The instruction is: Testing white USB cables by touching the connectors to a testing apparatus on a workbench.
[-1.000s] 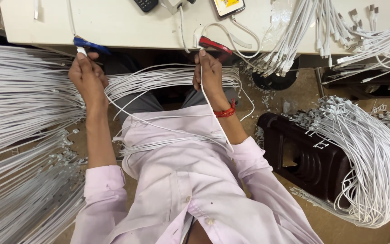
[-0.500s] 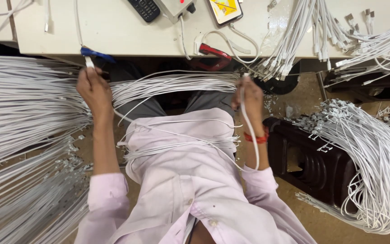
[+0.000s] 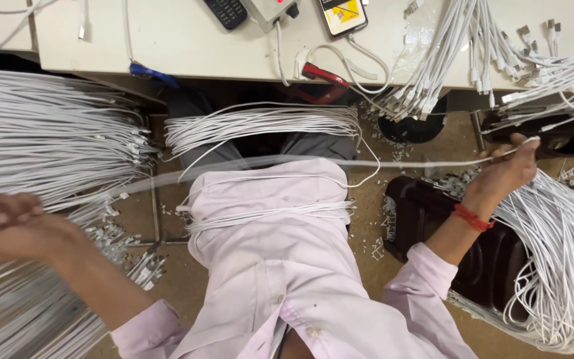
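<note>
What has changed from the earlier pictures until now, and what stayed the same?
Both hands moved outward from the table edge: the left hand swung far left, the right hand far right. The white cable they pinch now stretches across the lap. The cable piles, table and black stool stayed put.

Pale worktable over littered brown floor

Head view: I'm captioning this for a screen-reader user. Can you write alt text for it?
Seen from above, a seated person in a pale pink shirt stretches one white cable wide between the left hand and right hand. More white cables lie across the lap and in large bundles on both sides, below a cream table.
</note>
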